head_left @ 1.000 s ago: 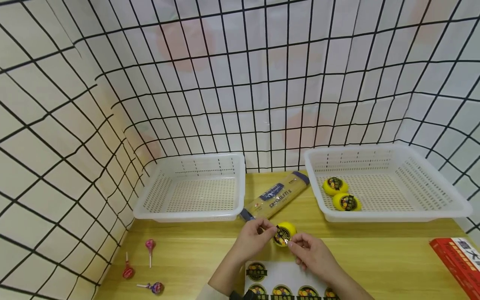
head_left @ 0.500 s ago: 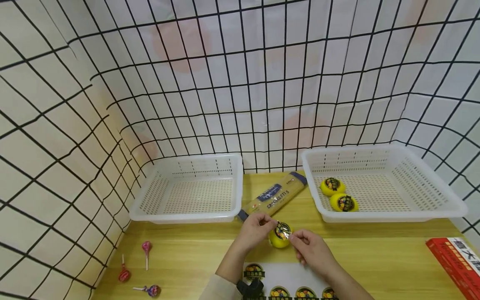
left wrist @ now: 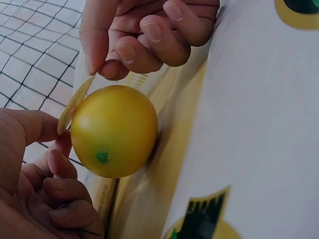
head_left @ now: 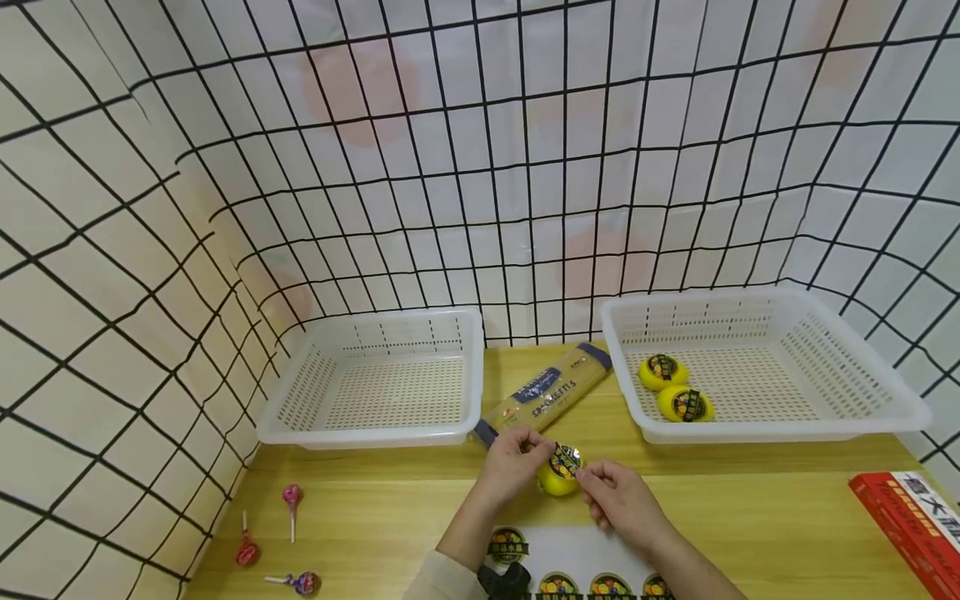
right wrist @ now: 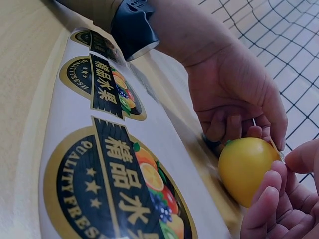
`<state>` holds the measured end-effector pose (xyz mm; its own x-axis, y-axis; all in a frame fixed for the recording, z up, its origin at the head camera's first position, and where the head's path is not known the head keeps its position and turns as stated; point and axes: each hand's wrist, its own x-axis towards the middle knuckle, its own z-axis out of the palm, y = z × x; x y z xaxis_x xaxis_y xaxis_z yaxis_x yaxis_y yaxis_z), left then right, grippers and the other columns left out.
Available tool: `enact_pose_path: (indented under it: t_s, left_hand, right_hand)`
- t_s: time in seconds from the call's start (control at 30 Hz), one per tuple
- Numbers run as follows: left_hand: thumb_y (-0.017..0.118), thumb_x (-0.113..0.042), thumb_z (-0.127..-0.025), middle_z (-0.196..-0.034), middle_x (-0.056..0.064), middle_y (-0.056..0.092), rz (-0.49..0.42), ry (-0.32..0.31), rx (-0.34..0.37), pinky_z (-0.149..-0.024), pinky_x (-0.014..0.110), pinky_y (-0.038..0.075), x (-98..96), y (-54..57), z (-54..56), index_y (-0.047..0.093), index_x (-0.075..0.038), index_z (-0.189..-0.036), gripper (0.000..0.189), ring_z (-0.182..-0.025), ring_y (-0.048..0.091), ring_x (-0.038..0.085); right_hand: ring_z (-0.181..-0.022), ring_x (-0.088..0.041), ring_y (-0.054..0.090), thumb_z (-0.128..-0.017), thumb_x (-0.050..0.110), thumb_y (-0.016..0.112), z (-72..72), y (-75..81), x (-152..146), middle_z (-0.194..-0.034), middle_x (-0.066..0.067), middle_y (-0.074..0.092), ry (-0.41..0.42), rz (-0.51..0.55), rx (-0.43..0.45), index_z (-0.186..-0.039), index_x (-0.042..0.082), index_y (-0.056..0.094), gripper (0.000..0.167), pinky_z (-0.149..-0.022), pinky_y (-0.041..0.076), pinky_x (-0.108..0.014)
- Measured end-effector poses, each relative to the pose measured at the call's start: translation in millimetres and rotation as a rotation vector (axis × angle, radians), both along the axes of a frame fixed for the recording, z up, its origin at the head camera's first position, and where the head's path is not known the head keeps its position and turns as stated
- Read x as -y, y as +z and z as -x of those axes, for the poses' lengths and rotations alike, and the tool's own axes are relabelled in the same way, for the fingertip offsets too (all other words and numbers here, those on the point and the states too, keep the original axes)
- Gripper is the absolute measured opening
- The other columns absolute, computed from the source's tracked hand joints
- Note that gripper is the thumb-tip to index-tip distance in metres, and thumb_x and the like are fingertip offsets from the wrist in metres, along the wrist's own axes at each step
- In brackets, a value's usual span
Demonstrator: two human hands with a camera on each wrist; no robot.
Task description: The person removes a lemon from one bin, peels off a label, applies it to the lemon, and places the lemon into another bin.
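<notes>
A yellow lemon (head_left: 556, 483), smooth with a small green stem end, sits on the table between the two hands. Over its top lies a round black-and-gold sticker (head_left: 567, 459), partly raised from the skin in the left wrist view. My left hand (head_left: 512, 469) pinches one end of this sticker (left wrist: 75, 105) between thumb and forefinger. The opposite end is pinched by my right hand (head_left: 622, 505). The other fingers of both hands are curled loosely beside the lemon (right wrist: 247, 169). Just in front lies a white sheet (head_left: 581, 546) of matching stickers, partly covered by the forearms.
Two white baskets stand at the back; the left basket (head_left: 375, 436) is bare inside, the right basket (head_left: 780, 431) holds two stickered lemons (head_left: 686, 404). Between them lies a spaghetti packet (head_left: 551, 392). Several lollipops (head_left: 292, 497) lie at left, a red box (head_left: 900, 525) at right.
The lemon has turned so more yellow shows toward the person, and the sticker sits nearer its far upper side. Both hands still pinch the sticker. The head view has shifted slightly.
</notes>
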<state>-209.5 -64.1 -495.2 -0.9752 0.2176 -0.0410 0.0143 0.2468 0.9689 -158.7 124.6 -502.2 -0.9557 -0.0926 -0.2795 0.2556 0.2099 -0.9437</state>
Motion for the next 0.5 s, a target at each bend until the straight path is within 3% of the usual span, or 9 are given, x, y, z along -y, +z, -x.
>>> enact_pose_path:
  t_s: [0.5]
  left_hand:
    - [0.070, -0.023, -0.095, -0.069, -0.007, 0.052, 0.019, -0.026, -0.003, -0.054, 0.018, 0.037, 0.6, -5.3, 1.8, 0.070, -0.005, -0.084, 0.020, -0.060, 0.046, 0.007]
  right_hand:
    - [-0.054, -0.009, 0.050, -0.102, 0.032, 0.062, -0.2, -3.4, -1.4, -0.074, 0.000, 0.060, 0.021, 0.028, 0.001, -0.099, 0.000, 0.061, 0.031, -0.048, 0.047, -0.023]
